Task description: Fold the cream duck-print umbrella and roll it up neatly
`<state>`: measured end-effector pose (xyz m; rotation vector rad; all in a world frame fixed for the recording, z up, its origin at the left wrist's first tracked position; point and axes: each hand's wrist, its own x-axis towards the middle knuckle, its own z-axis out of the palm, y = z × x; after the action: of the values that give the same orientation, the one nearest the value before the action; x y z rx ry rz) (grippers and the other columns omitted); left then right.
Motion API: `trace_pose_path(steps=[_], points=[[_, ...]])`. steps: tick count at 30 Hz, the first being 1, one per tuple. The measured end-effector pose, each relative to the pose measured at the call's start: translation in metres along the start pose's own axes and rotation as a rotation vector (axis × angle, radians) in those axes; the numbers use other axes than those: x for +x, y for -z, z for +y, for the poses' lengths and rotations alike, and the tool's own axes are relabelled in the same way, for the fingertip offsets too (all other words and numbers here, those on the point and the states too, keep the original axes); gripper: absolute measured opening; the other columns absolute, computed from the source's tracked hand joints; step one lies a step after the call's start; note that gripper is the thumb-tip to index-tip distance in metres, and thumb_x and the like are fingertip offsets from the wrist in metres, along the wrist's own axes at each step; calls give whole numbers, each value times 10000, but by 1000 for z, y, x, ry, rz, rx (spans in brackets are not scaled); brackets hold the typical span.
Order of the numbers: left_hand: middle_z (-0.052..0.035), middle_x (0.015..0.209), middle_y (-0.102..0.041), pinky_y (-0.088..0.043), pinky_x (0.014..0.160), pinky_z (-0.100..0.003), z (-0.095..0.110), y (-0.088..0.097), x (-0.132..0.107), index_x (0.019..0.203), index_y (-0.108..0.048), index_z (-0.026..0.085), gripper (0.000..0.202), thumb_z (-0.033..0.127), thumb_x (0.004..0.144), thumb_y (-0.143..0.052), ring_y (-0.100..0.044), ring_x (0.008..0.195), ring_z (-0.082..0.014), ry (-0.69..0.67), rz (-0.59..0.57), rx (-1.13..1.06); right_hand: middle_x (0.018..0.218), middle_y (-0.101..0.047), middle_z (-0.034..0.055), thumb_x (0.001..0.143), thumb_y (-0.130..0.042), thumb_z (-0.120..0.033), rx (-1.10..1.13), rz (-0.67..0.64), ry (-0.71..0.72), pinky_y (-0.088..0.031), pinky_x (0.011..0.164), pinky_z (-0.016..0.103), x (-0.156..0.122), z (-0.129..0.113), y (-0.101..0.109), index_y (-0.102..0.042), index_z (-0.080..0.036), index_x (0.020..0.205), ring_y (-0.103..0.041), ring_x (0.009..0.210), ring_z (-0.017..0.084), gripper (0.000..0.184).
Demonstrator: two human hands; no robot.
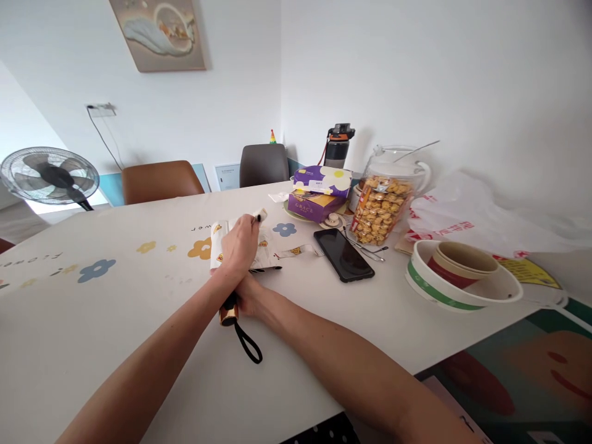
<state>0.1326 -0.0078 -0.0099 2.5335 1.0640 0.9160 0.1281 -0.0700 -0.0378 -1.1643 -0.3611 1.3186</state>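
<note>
A folded umbrella [272, 258] lies over the middle of the table, its white canopy printed with small yellow figures. Its black handle ends in a shiny copper-coloured cap, and a black wrist loop hangs towards me. My left hand [239, 245] crosses over on top, its fingers closed on the canopy cloth; a small black tip shows beside them. Underneath, my right hand [250, 295] is wrapped around the umbrella near the handle, with its fingers mostly hidden behind the left wrist. A loose strip of the printed cloth and dark rib ends stick out to the right.
Right of the umbrella lies a black phone [345, 254]. Behind it stand a purple box [314, 206], a tissue pack [322, 180], a bottle [338, 148] and a snack-filled jar [382, 206]. Further right are nested paper bowls [444, 299] and a plastic bag [467, 206].
</note>
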Motion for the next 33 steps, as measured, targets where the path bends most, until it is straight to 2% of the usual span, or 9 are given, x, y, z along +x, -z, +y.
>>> trace_pose_path(steps=[4, 10, 12, 15, 20, 23, 26, 29, 33], points=[[-21, 802, -595, -371, 662, -294, -9, 8, -4, 840, -481, 209, 154, 327, 879, -390, -530, 735, -169, 127, 262, -254, 475, -446, -19, 813, -459, -174, 106, -228, -102, -400, 370, 231, 8, 5, -2, -445, -162, 630, -434, 374, 98, 183], [0, 743, -555, -428, 624, -253, -36, 27, -9, 777, -475, 185, 104, 283, 807, -497, -518, 682, -121, 250, 473, -514, 486, -444, -46, 769, -535, -138, 162, -215, -204, -384, 347, 190, 16, 8, 0, -452, -155, 658, -403, 344, 61, 140], [-4, 761, -560, -450, 544, -241, -52, 36, -14, 834, -472, 182, 133, 289, 776, -526, -534, 644, -118, 321, 469, -602, 531, -469, -47, 757, -566, -141, 192, -223, -213, -383, 347, 177, 18, 8, 3, -464, -149, 674, -409, 353, 46, 132], [-12, 800, -579, -464, 429, -236, -75, 47, -26, 1017, -427, 181, 327, 275, 731, -555, -555, 565, -117, 407, 394, -697, 559, -470, -48, 746, -595, -146, 198, -241, -198, -385, 341, 180, 18, 7, 6, -476, -141, 682, -416, 360, 42, 136], [16, 736, -557, -518, 421, -275, -96, 50, -47, 1203, -383, 217, 532, 219, 694, -540, -581, 553, -132, 463, 341, -716, 578, -476, -45, 750, -631, -233, 221, -254, -144, -393, 334, 183, 15, 4, 7, -483, -147, 722, -414, 363, 41, 173], [18, 714, -544, -530, 437, -280, -101, 46, -54, 1065, -526, 217, 361, 214, 707, -483, -558, 535, -113, 415, 328, -746, 562, -468, -42, 763, -587, -477, 262, -285, -190, -376, 313, 185, 14, 0, 9, -457, -166, 724, -400, 351, 47, 339], [14, 698, -539, -525, 449, -261, -102, 47, -57, 838, -582, 188, 196, 205, 705, -439, -544, 529, -102, 370, 357, -702, 528, -444, -37, 767, -411, -674, 277, -314, -236, -366, 296, 197, 14, -2, 10, -432, -170, 684, -384, 334, 54, 511], [26, 692, -545, -507, 461, -239, -103, 52, -59, 804, -568, 193, 168, 202, 699, -438, -565, 525, -104, 348, 411, -609, 519, -443, -34, 808, -374, -641, 243, -271, -240, -362, 289, 200, 14, -2, 8, -416, -173, 679, -381, 326, 57, 488], [35, 669, -562, -480, 489, -226, -106, 56, -61, 797, -557, 204, 151, 209, 698, -444, -592, 530, -114, 356, 423, -498, 547, -459, -34, 834, -468, -505, 140, -181, -199, -374, 293, 201, 15, -1, 7, -426, -168, 723, -396, 330, 56, 357]])
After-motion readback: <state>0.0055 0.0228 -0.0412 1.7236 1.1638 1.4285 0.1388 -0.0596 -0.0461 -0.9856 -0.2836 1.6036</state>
